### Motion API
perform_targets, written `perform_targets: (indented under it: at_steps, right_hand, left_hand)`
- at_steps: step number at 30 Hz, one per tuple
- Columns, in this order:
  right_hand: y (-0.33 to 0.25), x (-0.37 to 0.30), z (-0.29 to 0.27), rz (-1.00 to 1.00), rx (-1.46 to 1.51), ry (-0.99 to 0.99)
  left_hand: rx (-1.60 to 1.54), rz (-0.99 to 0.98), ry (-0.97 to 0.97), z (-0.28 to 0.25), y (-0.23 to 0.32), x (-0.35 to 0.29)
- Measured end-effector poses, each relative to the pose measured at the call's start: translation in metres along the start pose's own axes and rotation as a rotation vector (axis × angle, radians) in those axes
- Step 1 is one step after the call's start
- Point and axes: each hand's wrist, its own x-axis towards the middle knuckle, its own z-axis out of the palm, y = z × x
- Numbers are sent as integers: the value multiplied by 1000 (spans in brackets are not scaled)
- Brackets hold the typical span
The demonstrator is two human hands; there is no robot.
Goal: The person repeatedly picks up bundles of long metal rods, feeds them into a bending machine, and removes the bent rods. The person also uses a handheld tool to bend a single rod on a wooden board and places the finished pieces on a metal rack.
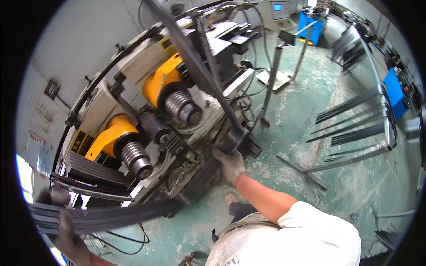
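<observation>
A long bundle of flat dark metal strips [120,218] stretches from the far left toward the middle, blurred in places. Its left part is held by my gloved left hand [71,237], fingers wrapped up around the edge. Near the front of the machine, my gloved right hand [230,166] grips the dark strips close to their right end; its fingertips are partly hidden. Beyond both hands stands a machine with two yellow arms [162,79] and two thick ribbed spindles [136,158]. A dark blurred shape [55,198] sits above my left hand; I cannot tell what it is.
More dark strips [95,173] lie stacked on the machine's left side. A dark bar [195,66] slants across its front. To the right, a metal rack [388,119] carries several bundles of dark strips. A flat bar [301,172] lies on the green floor. Black cables [128,252] hang below the strips.
</observation>
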Motion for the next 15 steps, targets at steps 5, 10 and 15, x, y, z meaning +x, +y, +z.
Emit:
perform_targets:
  at_steps: [5, 10, 15]
  right_hand:
    - [-50, -43, -204, -94, -246, 405]
    - [-155, -117, -378, -449, -889, 1053]
    - [-308, -172, -557, -680, -901, 1261]
  left_hand:
    - [-695, -209, 58, 24, 18, -95]
    - [-863, -797, -81, 81, -43, -263]
    - [-1081, -1636, -254, 214, 13, -420]
